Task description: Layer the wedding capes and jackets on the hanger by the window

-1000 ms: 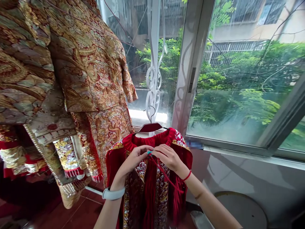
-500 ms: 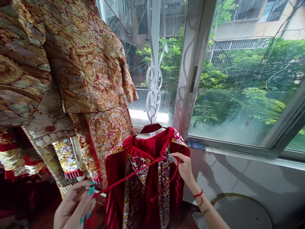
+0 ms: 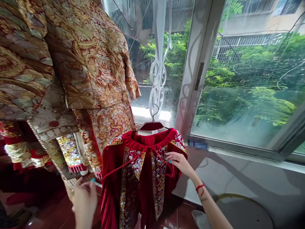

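Observation:
A red velvet cape [image 3: 147, 181] with a gathered neckline and sequined, embroidered panels hangs on a dark red hanger [image 3: 152, 126]. Its red drawstring [image 3: 119, 169] crosses at the front of the neck and runs out to both sides. At lower left, my left hand [image 3: 85, 198] has its fingers closed at the cord's left end, which stretches fairly straight; the grip itself is partly hidden. My right hand [image 3: 178, 161] pinches the other length of cord against the right front of the cape, with a loose part dangling below the fingers.
Gold-and-red embroidered garments [image 3: 95, 66] hang close on the left. Behind the cape are a white scrolled metal bar [image 3: 157, 73] and a window frame [image 3: 194, 79]. A round board [image 3: 243, 213] leans by the wall at lower right.
The cord has drawn in at the neckline, which is now gathered with the two lengths crossing there. My left hand has turned, and my right hand has shifted slightly down.

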`<state>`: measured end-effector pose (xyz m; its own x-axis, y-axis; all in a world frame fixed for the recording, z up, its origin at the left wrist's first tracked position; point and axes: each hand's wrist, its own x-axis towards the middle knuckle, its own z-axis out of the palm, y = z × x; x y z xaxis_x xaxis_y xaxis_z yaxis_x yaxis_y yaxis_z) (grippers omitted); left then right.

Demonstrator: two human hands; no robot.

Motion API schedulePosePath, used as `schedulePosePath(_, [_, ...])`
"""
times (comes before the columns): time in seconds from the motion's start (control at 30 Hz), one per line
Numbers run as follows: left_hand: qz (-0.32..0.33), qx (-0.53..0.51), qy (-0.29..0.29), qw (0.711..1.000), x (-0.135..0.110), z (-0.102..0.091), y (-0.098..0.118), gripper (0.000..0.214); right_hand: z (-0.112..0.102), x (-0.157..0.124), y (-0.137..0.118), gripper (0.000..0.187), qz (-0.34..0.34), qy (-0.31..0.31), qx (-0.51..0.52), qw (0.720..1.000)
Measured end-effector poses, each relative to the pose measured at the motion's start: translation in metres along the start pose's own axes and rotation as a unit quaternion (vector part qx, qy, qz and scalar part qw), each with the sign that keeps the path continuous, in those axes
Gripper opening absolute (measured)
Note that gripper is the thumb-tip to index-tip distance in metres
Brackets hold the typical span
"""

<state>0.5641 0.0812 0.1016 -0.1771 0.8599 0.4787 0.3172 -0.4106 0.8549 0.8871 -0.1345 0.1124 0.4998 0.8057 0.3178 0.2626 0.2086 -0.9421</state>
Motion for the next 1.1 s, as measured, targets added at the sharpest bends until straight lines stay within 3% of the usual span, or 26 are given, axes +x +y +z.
schedulePosePath(0.07, [0.119,0.069,0.003,0.99,-0.03,0.027,0.025,0.041,0.01,0.0,-0.001,0.033,0.005,-0.046,0.012,0.999])
schedulePosePath(0.1, [0.17,0.059,-0.033,0.983,-0.046,0.042,0.041,0.04,0.018,0.003,-0.002,0.033,0.007,-0.049,0.007,0.999])
schedulePosePath(0.17, [0.245,0.018,-0.168,0.955,-0.072,0.073,0.074,0.037,0.039,0.014,-0.003,0.026,0.002,-0.013,-0.038,0.999])
schedulePosePath(0.2, [0.255,0.026,-0.199,0.946,-0.082,0.086,0.088,0.036,0.049,0.02,-0.002,0.022,-0.008,0.025,-0.073,0.997])
schedulePosePath(0.3, [0.221,0.105,-0.195,0.95,-0.098,0.116,0.114,0.029,0.073,0.034,-0.002,0.009,-0.053,0.138,-0.163,0.975])
schedulePosePath(0.33, [0.204,0.119,-0.191,0.953,-0.1,0.122,0.116,0.026,0.076,0.037,-0.003,0.008,-0.064,0.142,-0.171,0.973])
schedulePosePath(0.4, [0.166,0.079,-0.217,0.959,-0.099,0.128,0.116,0.021,0.077,0.038,-0.005,0.009,-0.077,0.086,-0.153,0.981])
schedulePosePath(0.47, [0.065,-0.065,-0.273,0.958,-0.096,0.13,0.114,0.014,0.071,0.035,-0.011,0.01,-0.071,0.012,-0.121,0.99])
schedulePosePath(0.5, [-0.004,-0.146,-0.303,0.942,-0.094,0.13,0.113,0.012,0.066,0.033,-0.014,0.01,-0.063,-0.006,-0.112,0.992])
schedulePosePath(0.57, [-0.118,-0.257,-0.356,0.89,-0.089,0.128,0.112,0.02,0.056,0.03,-0.023,0.014,-0.049,-0.006,-0.116,0.992])
schedulePosePath(0.63, [-0.188,-0.312,-0.412,0.835,-0.081,0.124,0.112,0.036,0.047,0.027,-0.032,0.017,-0.044,0.007,-0.142,0.989])
schedulePosePath(0.77, [-0.274,-0.402,-0.461,0.742,-0.061,0.11,0.111,0.059,0.033,0.027,-0.041,0.023,-0.056,0.029,-0.231,0.971])
schedulePosePath(0.97, [-0.279,-0.438,-0.425,0.742,-0.048,0.086,0.104,0.054,0.027,0.015,-0.048,0.024,-0.06,0.065,-0.266,0.96])
schedulePosePath(1.0, [-0.286,-0.443,-0.438,0.728,-0.049,0.083,0.104,0.05,0.027,0.01,-0.052,0.024,-0.069,0.056,-0.261,0.961])
schedulePosePath(1.1, [-0.334,-0.461,-0.503,0.65,-0.055,0.077,0.105,0.032,0.026,-0.004,-0.063,0.022,-0.093,-0.006,-0.27,0.958])
